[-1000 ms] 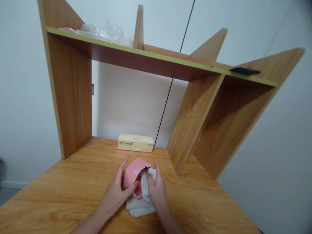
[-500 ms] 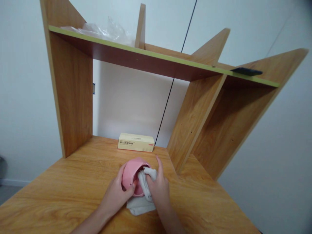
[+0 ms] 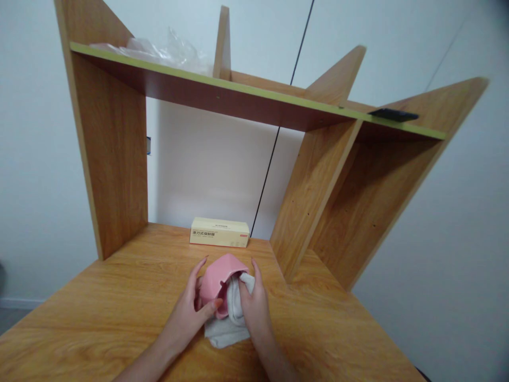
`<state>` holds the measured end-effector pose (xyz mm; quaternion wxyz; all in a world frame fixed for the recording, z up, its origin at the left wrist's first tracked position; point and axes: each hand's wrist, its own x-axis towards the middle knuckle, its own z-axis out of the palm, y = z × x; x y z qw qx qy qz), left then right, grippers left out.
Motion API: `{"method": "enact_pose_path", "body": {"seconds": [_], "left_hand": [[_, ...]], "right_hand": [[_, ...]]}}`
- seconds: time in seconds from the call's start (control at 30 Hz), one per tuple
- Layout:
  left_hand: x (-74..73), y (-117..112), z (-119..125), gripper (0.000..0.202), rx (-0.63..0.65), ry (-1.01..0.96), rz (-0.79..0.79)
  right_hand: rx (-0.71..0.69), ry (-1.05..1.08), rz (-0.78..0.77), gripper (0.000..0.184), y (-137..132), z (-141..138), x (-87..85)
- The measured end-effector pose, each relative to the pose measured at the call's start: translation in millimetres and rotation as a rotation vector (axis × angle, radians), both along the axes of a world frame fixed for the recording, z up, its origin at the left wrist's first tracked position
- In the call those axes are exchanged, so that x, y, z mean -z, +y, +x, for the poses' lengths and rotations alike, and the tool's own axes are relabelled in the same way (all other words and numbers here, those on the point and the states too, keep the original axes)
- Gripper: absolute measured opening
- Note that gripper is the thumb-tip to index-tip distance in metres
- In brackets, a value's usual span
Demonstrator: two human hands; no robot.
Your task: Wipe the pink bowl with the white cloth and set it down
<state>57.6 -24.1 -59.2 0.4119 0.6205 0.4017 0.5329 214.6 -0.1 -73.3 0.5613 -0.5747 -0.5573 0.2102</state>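
Observation:
A pink bowl [image 3: 218, 276] is tipped on its side just above the wooden desk [image 3: 99, 313], its opening turned toward my right hand. My left hand [image 3: 186, 313] grips the bowl by its rim and outer wall. A light grey cloth [image 3: 228, 329] is bunched under my right hand [image 3: 254, 310], which presses part of it into the bowl's inside. The rest of the cloth hangs onto the desk below the bowl.
A long cream box [image 3: 219, 232] lies at the back of the desk by the wall. A wooden shelf unit [image 3: 115, 159] stands over the desk, with clear plastic [image 3: 159, 50] on its top left and a flat black object [image 3: 393, 114] on its top right.
My right hand and the cloth have shifted slightly inside the bowl, and the bowl has turned a little in my left hand. The view has swayed slightly.

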Motion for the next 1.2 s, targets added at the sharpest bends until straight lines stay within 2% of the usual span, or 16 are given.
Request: {"method": "enact_pose_path", "body": {"seconds": [0.1, 0.2, 0.3, 0.43, 0.57, 0.77, 0.87, 1.03, 1.2], "left_hand": [[2.5, -2, 7, 0.093, -0.024, -0.007, 0.048], [2.0, -4, 11, 0.086, -0.053, 0.024, 0.014], [1.7, -2, 10, 0.077, -0.088, 0.04, -0.039], [4.4, 2, 4, 0.067, -0.136, 0.1, -0.001], [5.0, 2, -1, 0.064, -0.163, 0.193, 0.013], [0.6, 0, -3, 0.068, -0.125, 0.232, 0.007], [0.4, 1, -2, 0.07, -0.115, 0.16, 0.013], [3.3, 1, 4, 0.093, -0.001, -0.025, -0.012], [9.1, -1, 10, 0.087, -0.06, 0.042, 0.023]], "right_hand": [[0.001, 0.064, 0.005, 0.056, 4, -3, 5.5], [0.02, 0.039, -0.011, 0.058, 4, -5, 3.9], [0.063, -0.083, -0.057, 0.065, -2, -3, -6.1], [0.13, -0.326, -0.138, 0.069, -9, 1, -20.5], [0.17, -0.459, -0.112, 0.072, -10, 5, -24.9], [0.045, -0.305, -0.093, 0.068, -7, 6, -16.7], [-0.024, -0.154, -0.06, 0.063, -5, 5, -9.6], [-0.023, 0.049, -0.006, 0.056, 2, 1, 1.4], [-0.025, 0.072, -0.045, 0.06, 2, -2, -0.5]]}}
